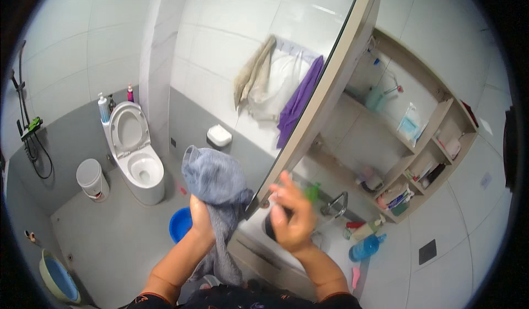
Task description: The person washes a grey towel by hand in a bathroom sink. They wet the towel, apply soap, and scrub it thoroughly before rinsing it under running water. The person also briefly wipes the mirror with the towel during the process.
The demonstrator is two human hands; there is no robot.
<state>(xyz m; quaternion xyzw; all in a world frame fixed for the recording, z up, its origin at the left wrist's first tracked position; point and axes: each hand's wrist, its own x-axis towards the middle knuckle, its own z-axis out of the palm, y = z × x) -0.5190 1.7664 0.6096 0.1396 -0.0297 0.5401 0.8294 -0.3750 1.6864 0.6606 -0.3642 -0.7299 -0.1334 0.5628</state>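
Observation:
My left hand (199,216) grips a grey-blue cloth (215,179), bunched above the fist and hanging down below it, pressed near the lower corner of the mirrored cabinet door (325,97). My right hand (292,215) is raised beside that door's lower edge, fingers spread and a little blurred, holding nothing. Below my hands lies the white washbasin (264,237) with its chrome tap (336,203).
A white toilet (138,154) with its lid up stands at the left, with a white bin (91,179) beside it. A blue basin (180,224) sits on the floor. Open shelves (419,143) hold bottles and packets. Towels (275,88) hang on the wall. A blue bottle (366,247) lies by the washbasin.

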